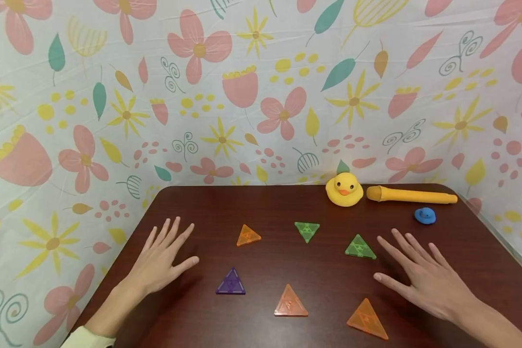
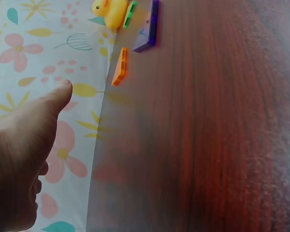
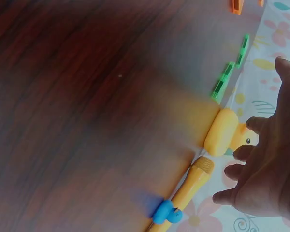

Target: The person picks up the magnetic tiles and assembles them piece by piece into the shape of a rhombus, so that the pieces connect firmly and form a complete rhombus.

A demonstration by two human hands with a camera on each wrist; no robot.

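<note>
My left hand [image 1: 161, 261] hovers over the table's left side with fingers spread, holding nothing. Nearest to it are a purple triangle tile [image 1: 231, 282] and a small orange triangle tile [image 1: 248, 235]. On the right, my right hand [image 1: 426, 275] is likewise spread and empty. A green triangle tile [image 1: 360, 247] lies just left of its fingertips, and another green triangle tile [image 1: 307, 231] lies farther back. Toward the front are a pale orange triangle tile [image 1: 290, 302] and a larger orange triangle tile [image 1: 367, 320]. All the tiles are translucent and lie apart from each other.
At the back right of the dark wooden table [image 1: 200, 208] sit a yellow rubber duck [image 1: 344, 189], a yellow toy microphone [image 1: 413, 195] and a small blue duck [image 1: 425, 216]. A flower-patterned cloth [image 1: 261, 96] hangs behind the table's back edge and along its sides.
</note>
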